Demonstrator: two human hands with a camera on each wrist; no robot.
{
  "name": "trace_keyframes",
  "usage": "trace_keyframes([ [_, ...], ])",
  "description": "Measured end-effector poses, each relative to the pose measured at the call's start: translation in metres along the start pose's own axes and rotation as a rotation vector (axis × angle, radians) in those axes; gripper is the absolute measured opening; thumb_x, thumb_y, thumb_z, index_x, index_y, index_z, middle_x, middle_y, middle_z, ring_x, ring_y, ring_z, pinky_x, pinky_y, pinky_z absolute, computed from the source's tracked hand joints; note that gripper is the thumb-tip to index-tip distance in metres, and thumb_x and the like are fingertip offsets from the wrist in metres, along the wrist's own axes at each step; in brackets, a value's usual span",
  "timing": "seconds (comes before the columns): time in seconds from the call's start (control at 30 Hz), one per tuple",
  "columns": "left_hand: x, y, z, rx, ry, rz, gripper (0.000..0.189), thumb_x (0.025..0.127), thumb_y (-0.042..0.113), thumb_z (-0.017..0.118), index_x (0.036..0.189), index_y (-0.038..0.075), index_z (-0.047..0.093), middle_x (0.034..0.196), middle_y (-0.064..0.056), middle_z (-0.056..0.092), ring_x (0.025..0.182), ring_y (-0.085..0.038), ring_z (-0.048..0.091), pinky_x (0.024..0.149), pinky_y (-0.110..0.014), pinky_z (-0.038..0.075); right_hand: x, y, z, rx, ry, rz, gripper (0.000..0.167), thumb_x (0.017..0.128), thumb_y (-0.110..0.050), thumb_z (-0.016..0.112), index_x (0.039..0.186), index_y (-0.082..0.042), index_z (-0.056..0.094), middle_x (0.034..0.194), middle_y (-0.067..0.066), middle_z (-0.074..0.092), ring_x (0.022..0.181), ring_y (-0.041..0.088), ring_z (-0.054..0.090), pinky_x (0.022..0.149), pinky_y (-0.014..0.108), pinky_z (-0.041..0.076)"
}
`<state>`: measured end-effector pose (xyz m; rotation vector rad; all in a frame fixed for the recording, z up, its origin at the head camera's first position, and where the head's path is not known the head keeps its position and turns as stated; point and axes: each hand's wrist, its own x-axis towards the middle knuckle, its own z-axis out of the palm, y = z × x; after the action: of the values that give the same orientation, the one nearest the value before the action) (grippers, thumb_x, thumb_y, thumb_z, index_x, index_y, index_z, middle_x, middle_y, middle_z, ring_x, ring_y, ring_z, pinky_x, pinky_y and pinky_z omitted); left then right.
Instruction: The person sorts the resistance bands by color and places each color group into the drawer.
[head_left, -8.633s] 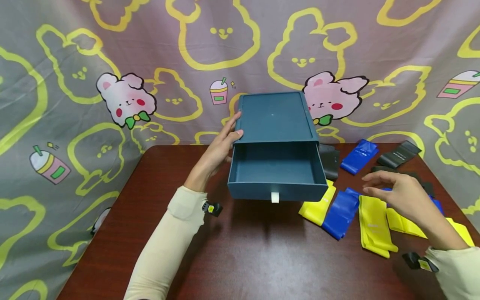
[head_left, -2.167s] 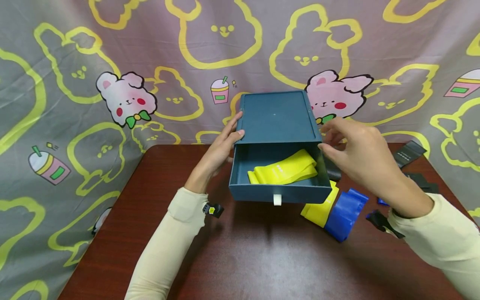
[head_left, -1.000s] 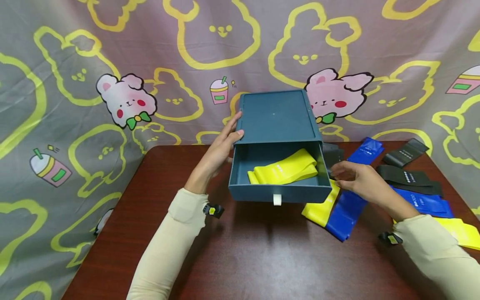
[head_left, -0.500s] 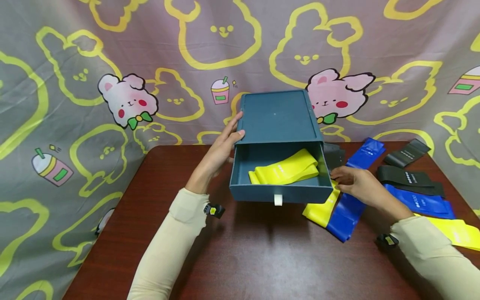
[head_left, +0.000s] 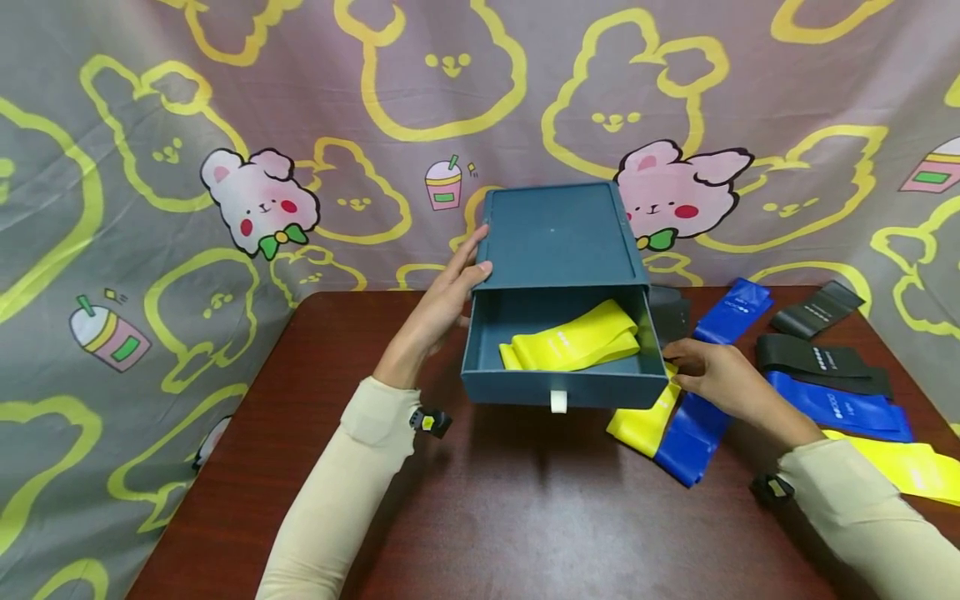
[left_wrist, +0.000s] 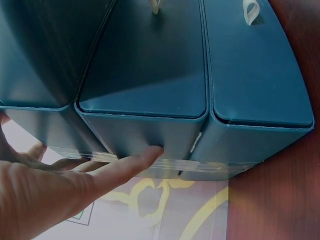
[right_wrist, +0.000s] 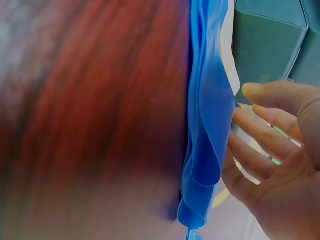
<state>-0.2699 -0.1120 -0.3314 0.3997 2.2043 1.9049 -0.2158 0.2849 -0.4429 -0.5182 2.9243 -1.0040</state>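
A blue drawer cabinet [head_left: 555, 233] stands on the table with its top drawer [head_left: 517, 387] pulled out. A folded yellow resistance band [head_left: 573, 337] lies in that drawer. My left hand [head_left: 435, 308] rests against the cabinet's left side; in the left wrist view its thumb [left_wrist: 145, 157] lies straight along the wall. My right hand [head_left: 723, 379] is low beside the drawer's right corner, fingertips at the upper end of another yellow band [head_left: 637, 425]. A blue band [head_left: 690, 446] lies alongside, partly under the hand. In the right wrist view, the thumb and fingers [right_wrist: 270, 135] are spread apart.
Right of the cabinet lie more blue bands [head_left: 840, 404] and black bands [head_left: 813, 358], with a yellow one [head_left: 900, 467] by the right sleeve. Another black band [head_left: 663, 312] is partly hidden by the cabinet. A patterned cloth [head_left: 337, 125] hangs behind the table.
The drawer, bare in the oldest frame, now holds a yellow band. My right hand moved from the cabinet's upper right corner down to the table band, then dipped slightly. The left hand stays put.
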Motion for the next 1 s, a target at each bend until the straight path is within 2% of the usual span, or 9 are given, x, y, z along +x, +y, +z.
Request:
trace_keyframes([
  [0.2, 0.0, 0.0, 0.0, 0.001, -0.004, 0.005, 0.059, 0.109, 0.04, 0.051, 0.16, 0.055, 0.027, 0.174, 0.004, 0.021, 0.139, -0.048, 0.05, 0.091, -0.064, 0.058, 0.002, 0.001, 0.001, -0.012, -0.008, 0.011, 0.035, 0.09, 0.004, 0.074, 0.125, 0.004, 0.068, 0.12, 0.029, 0.071, 0.098, 0.038, 0.074, 0.081, 0.051, 0.063],
  [0.37, 0.0, 0.0, 0.0, 0.001, -0.004, 0.004, 0.059, 0.109, 0.04, 0.051, 0.161, 0.054, 0.027, 0.174, 0.005, 0.021, 0.138, -0.048, 0.05, 0.09, -0.064, 0.059, 0.003, 0.0, 0.002, 0.011, -0.015, 0.027, 0.033, 0.09, 0.004, 0.074, 0.122, 0.002, 0.069, 0.115, 0.024, 0.073, 0.095, 0.032, 0.072, 0.077, 0.041, 0.063],
  [0.53, 0.0, 0.0, -0.001, 0.006, -0.007, 0.004, 0.059, 0.108, 0.041, 0.051, 0.161, 0.055, 0.026, 0.175, 0.004, 0.019, 0.139, -0.049, 0.049, 0.092, -0.064, 0.058, 0.005, 0.0, 0.001, 0.031, -0.033, 0.059, 0.031, 0.092, 0.0, 0.074, 0.123, 0.001, 0.069, 0.109, 0.018, 0.074, 0.093, 0.027, 0.07, 0.073, 0.027, 0.057],
  [0.67, 0.0, 0.0, 0.0, 0.01, -0.003, 0.002, 0.059, 0.108, 0.041, 0.051, 0.16, 0.055, 0.027, 0.175, 0.004, 0.019, 0.14, -0.049, 0.048, 0.092, -0.065, 0.057, 0.008, 0.0, -0.001, 0.047, -0.052, 0.081, 0.033, 0.093, -0.003, 0.072, 0.126, 0.004, 0.066, 0.108, 0.017, 0.073, 0.095, 0.028, 0.067, 0.072, 0.022, 0.054],
  [0.83, -0.001, 0.0, 0.0, 0.014, -0.001, 0.002, 0.059, 0.108, 0.041, 0.051, 0.16, 0.056, 0.027, 0.175, 0.003, 0.019, 0.14, -0.049, 0.048, 0.093, -0.065, 0.057, 0.013, -0.002, -0.003, 0.061, -0.073, 0.097, 0.036, 0.093, -0.002, 0.072, 0.126, 0.007, 0.064, 0.106, 0.017, 0.07, 0.094, 0.028, 0.065, 0.072, 0.023, 0.052],
  [1.0, 0.0, 0.0, 0.001, 0.02, 0.002, 0.004, 0.059, 0.108, 0.042, 0.051, 0.16, 0.056, 0.027, 0.175, 0.002, 0.02, 0.141, -0.049, 0.047, 0.094, -0.067, 0.056, 0.016, -0.003, -0.004, 0.054, -0.097, 0.118, 0.037, 0.092, 0.0, 0.073, 0.126, 0.008, 0.063, 0.103, 0.018, 0.068, 0.09, 0.027, 0.063, 0.071, 0.029, 0.053],
])
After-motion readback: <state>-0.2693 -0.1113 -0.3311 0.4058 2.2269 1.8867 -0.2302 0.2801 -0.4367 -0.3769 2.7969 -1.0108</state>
